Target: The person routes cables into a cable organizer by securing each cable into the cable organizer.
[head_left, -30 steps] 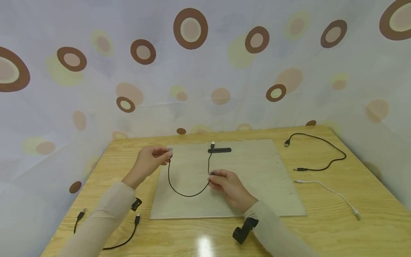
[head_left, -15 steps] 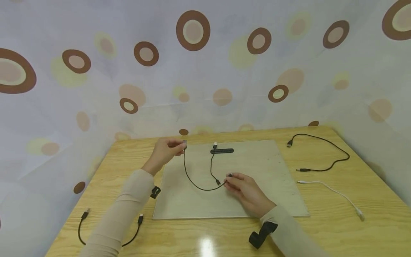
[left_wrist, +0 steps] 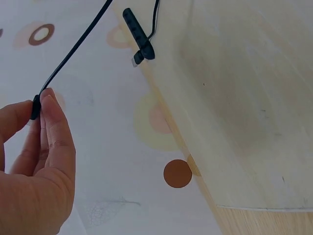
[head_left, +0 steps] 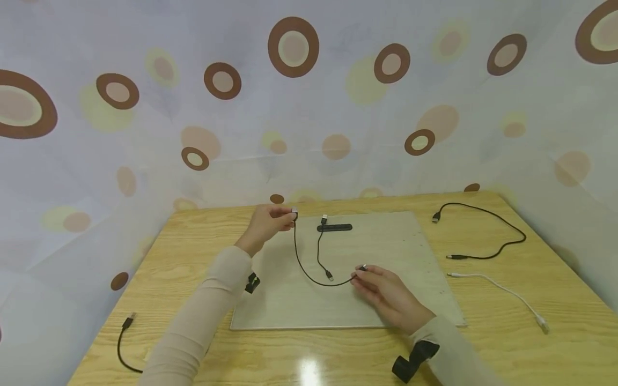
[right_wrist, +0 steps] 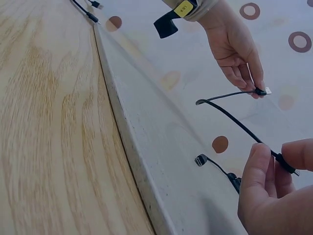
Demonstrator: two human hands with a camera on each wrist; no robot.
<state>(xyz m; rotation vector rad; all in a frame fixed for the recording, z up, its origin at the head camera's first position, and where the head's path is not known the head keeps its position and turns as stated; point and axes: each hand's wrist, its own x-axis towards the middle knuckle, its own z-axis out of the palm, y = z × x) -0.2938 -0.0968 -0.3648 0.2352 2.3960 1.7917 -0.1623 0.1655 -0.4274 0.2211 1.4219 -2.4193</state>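
Over the pale board [head_left: 275, 311], a black cable [left_wrist: 74, 48] sags in a U, probably because our left hand [head_left: 264, 224] and right hand [head_left: 388, 296] pinch its ends without pulling it taut. We see it slim, metal-tipped at both ends; beyond, another cable [head_left: 318, 252] crosses one end of a black holder [head_left: 336, 228].

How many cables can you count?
5: held cable between left hand and right hand; one cable on the board; black cable and white cable at right; left cable, partly hidden by left sleeve.
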